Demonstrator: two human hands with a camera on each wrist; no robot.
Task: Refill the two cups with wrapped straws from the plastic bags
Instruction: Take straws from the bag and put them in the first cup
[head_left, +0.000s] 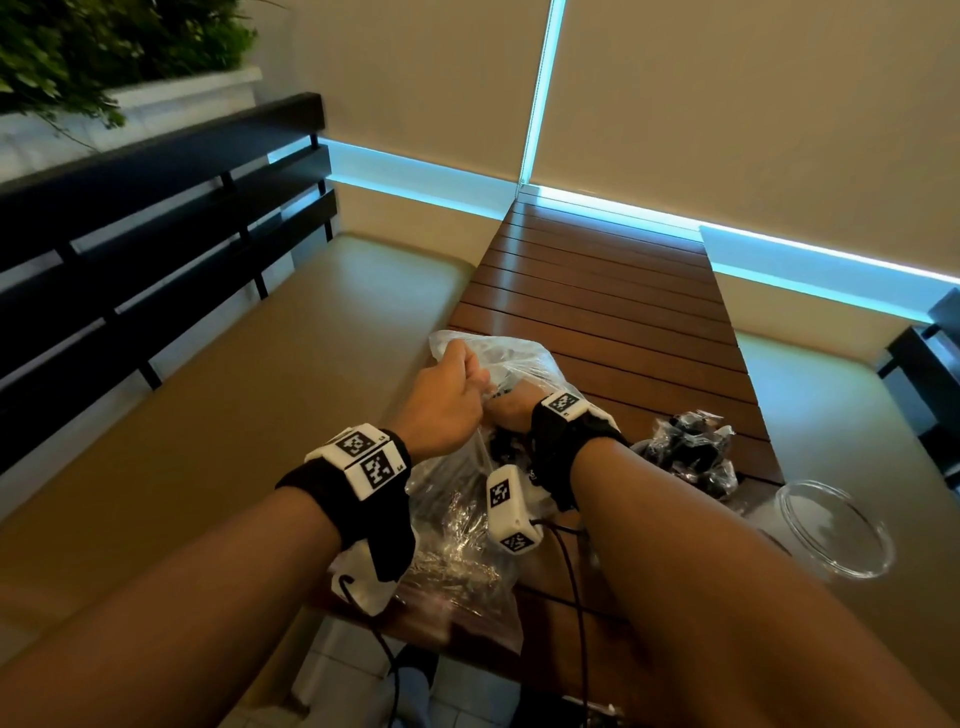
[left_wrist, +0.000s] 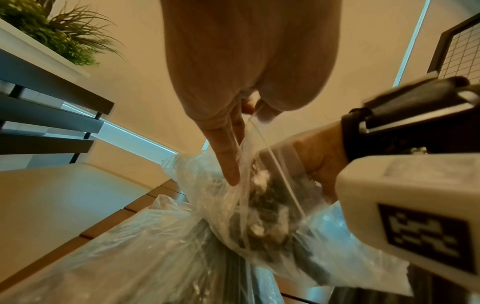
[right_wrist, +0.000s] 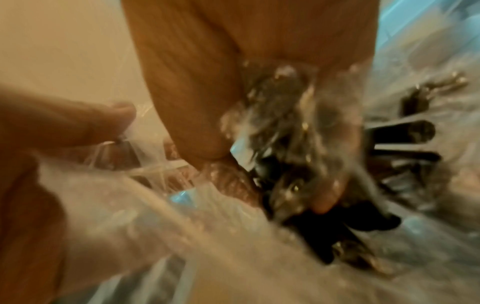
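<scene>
Reaching into a clear plastic bag (head_left: 498, 364) of dark wrapped straws (right_wrist: 291, 185) on the brown slatted wooden table (head_left: 613, 306).
Left hand (head_left: 447, 400) pinches the bag's rim, holding its mouth up; right hand (head_left: 511, 413) is inside the bag, fingers curled round a bunch of straws. Right of the arms stands a clear plastic cup (head_left: 836, 530); beyond it lies a small crumpled bag of dark straws (head_left: 691, 457). A black slatted bench back (head_left: 156, 244) runs along the left.

**A slatted table between two padded benches**

A brown slatted wooden table (head_left: 602, 291) runs to beige roller blinds (head_left: 753, 104), cold blue light leaking round their edges. Tan cushioned benches (head_left: 218, 405) flank it; the left one has a black slatted backrest (head_left: 156, 244). Green plants (head_left: 104, 47) fill a white planter behind.
</scene>
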